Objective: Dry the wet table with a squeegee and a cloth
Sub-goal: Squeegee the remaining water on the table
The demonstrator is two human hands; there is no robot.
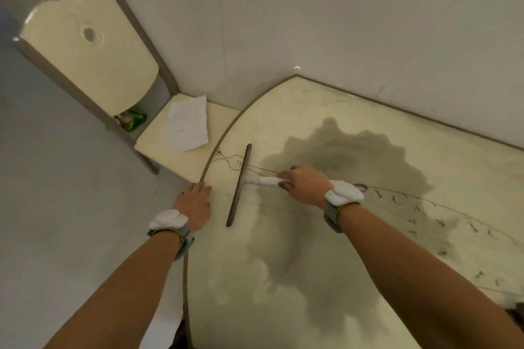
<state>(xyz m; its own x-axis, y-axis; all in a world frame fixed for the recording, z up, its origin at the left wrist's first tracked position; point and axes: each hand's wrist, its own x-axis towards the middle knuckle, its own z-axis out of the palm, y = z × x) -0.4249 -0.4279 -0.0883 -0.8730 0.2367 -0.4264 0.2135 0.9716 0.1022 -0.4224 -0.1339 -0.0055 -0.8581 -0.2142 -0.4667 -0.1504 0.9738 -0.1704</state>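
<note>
- While the right hand [304,185] curls tight round its white handle, the squeegee [239,184] has its dark blade down on the table [354,105], running from 12 to 6 o'clock.
- That blade sits near the table's curved rim, at 9 o'clock of the right hand.
- Over at 8 o'clock of the blade, the left hand [194,207] lies flat on the rim, fingers straight, holding nothing.
- A dark patch [340,156] with a scalloped edge spreads at 2 o'clock of the right hand; whether it is water or shadow, I cannot tell.
- And the cloth [187,125], white and rumpled, lies on the chair [90,45] seat at 11 o'clock of the blade, off the table and touched by neither hand.
- Chair seat meets the table rim, its back standing off toward 10 o'clock.
</note>
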